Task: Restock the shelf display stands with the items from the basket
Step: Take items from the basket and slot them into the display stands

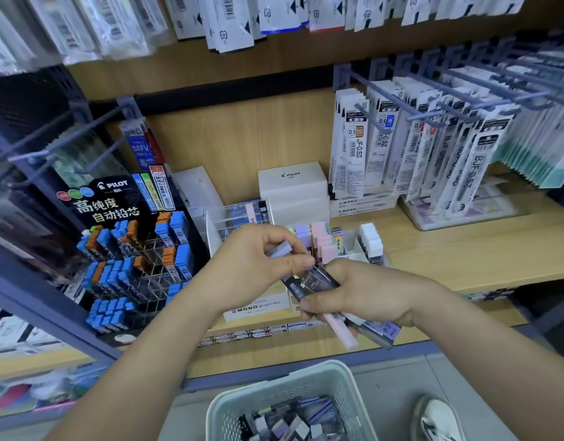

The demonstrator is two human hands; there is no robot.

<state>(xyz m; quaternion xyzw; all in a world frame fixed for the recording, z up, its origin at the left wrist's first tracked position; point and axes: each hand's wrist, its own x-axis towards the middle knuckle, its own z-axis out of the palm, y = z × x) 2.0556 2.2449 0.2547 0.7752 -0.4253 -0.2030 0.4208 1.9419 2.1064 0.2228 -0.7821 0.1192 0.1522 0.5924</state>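
Observation:
My left hand [258, 259] holds a lavender lead case [280, 249] in its curled fingers, and its thumb pinches the top of a dark case. My right hand [363, 289] grips a bundle of lead cases [319, 283], dark, pink and lavender, with a pink one [341, 332] sticking out below. Both hands hover in front of the white MONO display stand [258, 308], whose slots hold pastel purple, pink and white cases [322, 241]. The pale green basket [341, 377] sits on the floor below, with several cases inside.
A black PILOT lead display [131, 249] with blue and orange cases stands at the left. White PILOT boxes [292, 183] sit behind the stand. Refill packs hang on hooks [417, 148] at the right and above. My shoe [439, 420] is beside the basket.

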